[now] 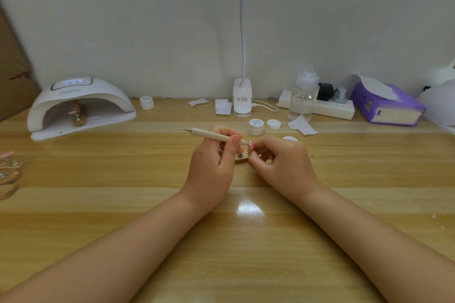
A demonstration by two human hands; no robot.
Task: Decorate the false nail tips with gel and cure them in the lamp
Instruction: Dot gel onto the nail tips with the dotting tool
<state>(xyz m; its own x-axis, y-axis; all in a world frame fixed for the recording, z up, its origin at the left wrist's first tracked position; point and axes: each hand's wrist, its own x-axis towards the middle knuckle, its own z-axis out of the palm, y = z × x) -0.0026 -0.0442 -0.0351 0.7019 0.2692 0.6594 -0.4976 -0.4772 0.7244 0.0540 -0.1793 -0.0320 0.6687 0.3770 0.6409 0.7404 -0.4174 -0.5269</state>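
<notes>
The left hand point(214, 155) grips a dotting pen point(211, 134), whose long axis runs left to right, its working tip touching the small nail tip point(250, 143) just to its right. The right hand point(278, 157) pinches that nail tip's stand. The curing lamp point(81, 108) sits well apart, far left, nearer the left hand.

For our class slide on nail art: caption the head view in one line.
Left hand holds a dotting pen to a nail tip pinched by the right hand.
</notes>
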